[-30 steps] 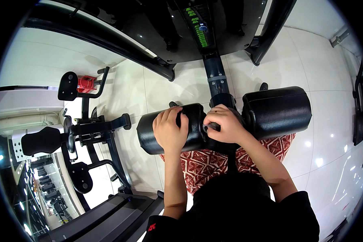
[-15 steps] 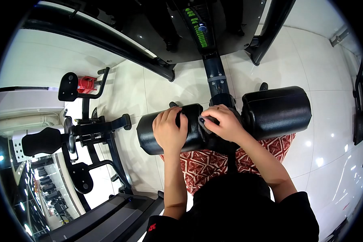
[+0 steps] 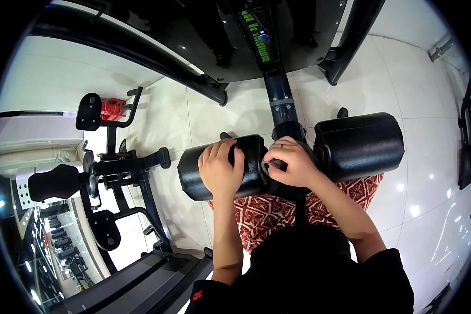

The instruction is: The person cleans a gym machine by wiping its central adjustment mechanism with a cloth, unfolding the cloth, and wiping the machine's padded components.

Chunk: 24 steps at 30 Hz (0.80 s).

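Note:
My left hand (image 3: 221,167) rests on top of the left black padded roller (image 3: 191,175), its fingers curled over the pad and its thumb apart. Between the two rollers is my right hand (image 3: 290,161), closed in a pinch beside the inner end of the left roller; what its fingertips hold, if anything, is too small to name. The right padded roller (image 3: 360,144) has no hand on it. Red and white patterned cloth (image 3: 261,214) covers my legs under the rollers.
Ahead stands a black machine frame (image 3: 282,94) with a green-marked weight stack (image 3: 261,47). Another exercise machine (image 3: 120,167) is at the left, with a treadmill-like grey deck (image 3: 136,285) below it. Pale tiles (image 3: 424,152) cover the floor.
My right hand's fingertips moved left onto the edge of the left roller, then came back right and down. My left hand stays in place on the pad.

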{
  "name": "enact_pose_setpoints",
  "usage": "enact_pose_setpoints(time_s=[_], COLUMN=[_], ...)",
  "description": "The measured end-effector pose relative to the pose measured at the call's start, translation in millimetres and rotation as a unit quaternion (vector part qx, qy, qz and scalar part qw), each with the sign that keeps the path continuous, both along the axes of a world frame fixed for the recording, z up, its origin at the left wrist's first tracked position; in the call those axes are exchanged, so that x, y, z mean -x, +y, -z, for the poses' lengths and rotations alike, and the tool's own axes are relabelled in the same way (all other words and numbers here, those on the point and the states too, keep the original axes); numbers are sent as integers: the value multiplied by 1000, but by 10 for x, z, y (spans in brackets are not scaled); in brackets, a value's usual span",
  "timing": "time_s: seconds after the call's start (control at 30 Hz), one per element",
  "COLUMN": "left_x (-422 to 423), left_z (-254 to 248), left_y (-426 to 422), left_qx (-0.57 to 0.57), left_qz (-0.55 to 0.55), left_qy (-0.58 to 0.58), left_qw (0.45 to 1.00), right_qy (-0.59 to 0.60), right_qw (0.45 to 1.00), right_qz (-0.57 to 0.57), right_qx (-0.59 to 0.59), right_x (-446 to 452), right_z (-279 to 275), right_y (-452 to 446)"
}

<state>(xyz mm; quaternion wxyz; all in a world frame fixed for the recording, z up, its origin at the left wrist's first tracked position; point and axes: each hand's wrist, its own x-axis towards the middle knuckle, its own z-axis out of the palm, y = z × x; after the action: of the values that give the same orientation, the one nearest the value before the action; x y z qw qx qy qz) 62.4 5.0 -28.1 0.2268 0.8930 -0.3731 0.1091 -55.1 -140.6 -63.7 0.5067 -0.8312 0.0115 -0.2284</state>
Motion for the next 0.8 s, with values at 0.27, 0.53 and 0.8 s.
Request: enact_pose_setpoints(time_s=[0.27,0.53,0.8], left_x=[-9,-17,-18], left_z=[3,-3,-14], left_y=[0,-7,-18], left_qx=[-2,-4,-6], left_qz=[1,1,2], left_qy=[0,2,1], left_qw=[1000,1000,1000], right_qy=[12,47,-3], right_qw=[995,998,1000], right_qz=[98,31,29], right_qx=[-23,17,-9], right_x=[-40,-30,-4], right_z=[34,38,-19], right_y=[83,17,35])
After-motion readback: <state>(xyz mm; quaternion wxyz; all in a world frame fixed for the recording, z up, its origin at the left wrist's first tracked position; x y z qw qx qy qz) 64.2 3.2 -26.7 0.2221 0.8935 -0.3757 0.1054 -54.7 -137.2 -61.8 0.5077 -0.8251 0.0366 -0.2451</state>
